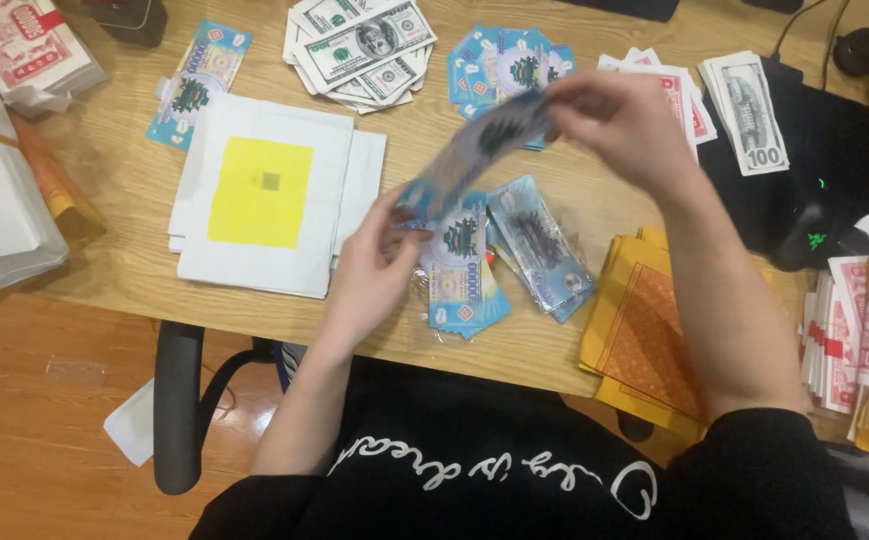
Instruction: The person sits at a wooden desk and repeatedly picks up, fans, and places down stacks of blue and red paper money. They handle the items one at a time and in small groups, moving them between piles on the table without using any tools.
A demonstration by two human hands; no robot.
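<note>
Both my hands at frame centre, left hand [374,265] and right hand [619,120] pinching opposite ends of a blue banknote [474,150], lifted above blue note stacks [499,260] on the wooden worktop [124,170], white envelopes [264,195] centre-left.

Warm, even indoor light is falling on the wooden table [124,170] from above, leaving only soft, short shadows under the paper stacks along its near edge. The white sheets with the yellow square [260,192] are glaring slightly, nearly washing out. Motion blur is smearing the blue banknote [474,150] and the right hand [619,125] gripping it; the left hand [374,265] is showing softer edges too. The far right corner is sinking into darkness.
</note>
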